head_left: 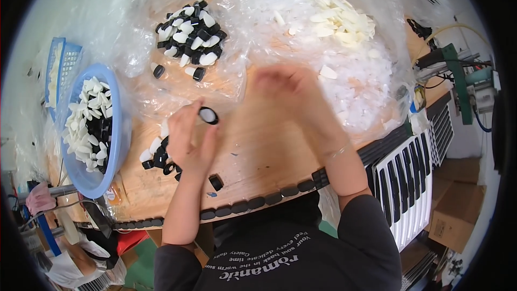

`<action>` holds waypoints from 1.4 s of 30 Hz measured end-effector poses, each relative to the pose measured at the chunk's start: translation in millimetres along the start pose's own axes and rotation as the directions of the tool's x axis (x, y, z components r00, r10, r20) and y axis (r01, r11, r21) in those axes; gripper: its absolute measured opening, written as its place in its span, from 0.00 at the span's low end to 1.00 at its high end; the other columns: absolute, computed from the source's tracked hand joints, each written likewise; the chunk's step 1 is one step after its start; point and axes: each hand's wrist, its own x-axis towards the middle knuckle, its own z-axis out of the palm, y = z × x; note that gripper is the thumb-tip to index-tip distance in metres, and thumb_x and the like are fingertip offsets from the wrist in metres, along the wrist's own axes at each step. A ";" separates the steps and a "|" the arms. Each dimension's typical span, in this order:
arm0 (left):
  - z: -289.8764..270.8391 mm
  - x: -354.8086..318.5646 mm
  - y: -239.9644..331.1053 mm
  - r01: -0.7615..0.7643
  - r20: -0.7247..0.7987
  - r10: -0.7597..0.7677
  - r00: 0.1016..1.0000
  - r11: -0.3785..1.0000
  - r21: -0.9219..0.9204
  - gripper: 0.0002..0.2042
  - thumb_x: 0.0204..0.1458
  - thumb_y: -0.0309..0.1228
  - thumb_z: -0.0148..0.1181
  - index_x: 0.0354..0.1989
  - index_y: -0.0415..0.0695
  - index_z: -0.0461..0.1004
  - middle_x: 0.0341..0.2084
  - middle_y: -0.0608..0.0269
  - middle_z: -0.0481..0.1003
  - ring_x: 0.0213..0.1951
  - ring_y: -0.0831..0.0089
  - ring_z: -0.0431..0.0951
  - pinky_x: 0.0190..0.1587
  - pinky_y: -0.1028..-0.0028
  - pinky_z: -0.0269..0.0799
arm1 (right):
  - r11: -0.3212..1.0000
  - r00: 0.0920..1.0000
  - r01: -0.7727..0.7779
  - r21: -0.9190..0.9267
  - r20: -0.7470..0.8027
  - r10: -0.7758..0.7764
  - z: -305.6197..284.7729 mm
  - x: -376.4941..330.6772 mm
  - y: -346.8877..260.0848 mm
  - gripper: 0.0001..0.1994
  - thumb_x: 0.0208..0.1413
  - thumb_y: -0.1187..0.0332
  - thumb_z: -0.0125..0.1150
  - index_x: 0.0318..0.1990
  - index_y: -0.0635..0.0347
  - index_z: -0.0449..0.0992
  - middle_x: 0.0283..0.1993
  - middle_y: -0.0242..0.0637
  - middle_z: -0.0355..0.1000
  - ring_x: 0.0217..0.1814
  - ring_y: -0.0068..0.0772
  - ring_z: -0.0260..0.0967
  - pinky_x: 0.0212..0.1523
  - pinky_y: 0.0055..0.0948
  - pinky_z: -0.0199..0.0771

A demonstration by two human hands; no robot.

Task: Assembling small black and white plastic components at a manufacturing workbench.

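Observation:
Near the middle of the wooden table, my left hand grips a black round cap with a white face between its thumb and fingers. My right hand, to the right and farther off, is smeared by motion, so its fingers and anything in them cannot be made out. Close beside my left wrist lie several black caps with white oval pieces, and one black cap sits alone by the near edge. Beyond my left hand is a heap of black caps with white tips.
A blue basin of white and black pieces stands at the left, beside a blue basket. Clear plastic sheeting covers the far table. Cream flat pieces lie on translucent pieces. A green-framed machine is at the right.

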 end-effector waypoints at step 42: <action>8.5 -3.7 -4.7 -0.170 0.020 0.169 0.985 0.982 0.084 0.23 0.33 0.19 0.68 0.43 0.34 0.73 0.37 0.54 0.76 0.37 0.60 0.75 0.39 0.67 0.68 | 0.679 0.829 0.543 -0.494 0.190 -0.525 68.1 -12.4 11.5 0.02 0.53 0.79 0.58 0.30 0.67 0.71 0.40 0.44 0.70 0.32 0.34 0.71 0.32 0.23 0.72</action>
